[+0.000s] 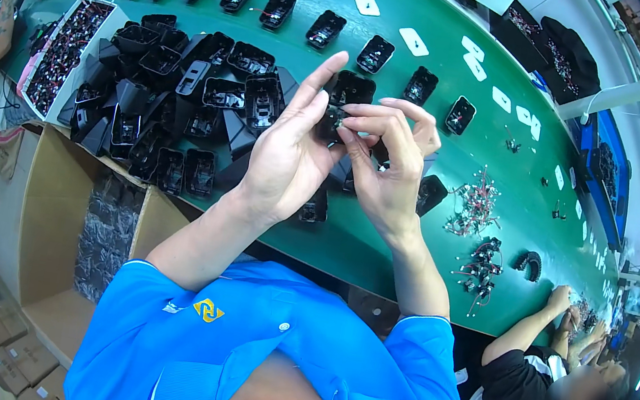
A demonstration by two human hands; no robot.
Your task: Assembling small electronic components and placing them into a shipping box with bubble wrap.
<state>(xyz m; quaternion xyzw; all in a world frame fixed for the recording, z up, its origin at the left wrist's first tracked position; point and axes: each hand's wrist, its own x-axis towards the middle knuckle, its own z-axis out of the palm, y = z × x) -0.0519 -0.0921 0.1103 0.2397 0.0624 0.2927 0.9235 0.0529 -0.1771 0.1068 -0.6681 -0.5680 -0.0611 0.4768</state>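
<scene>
Dark part (331, 124) | right grip (389, 159) pinching it | left grip (289, 161) can't tell | green table (345, 255) | cartons (24, 352)

I see a small dark part (332, 121) held off the table, at the right hand's (389, 154) pinched fingertips and close against the left hand (290, 150). Small pale spots show on it; fingers cover much of it, so I cannot make out its full outline or tilt. Just to its far side, I see a black case (353, 87), its open, dark interior facing up, its near end hidden.
</scene>
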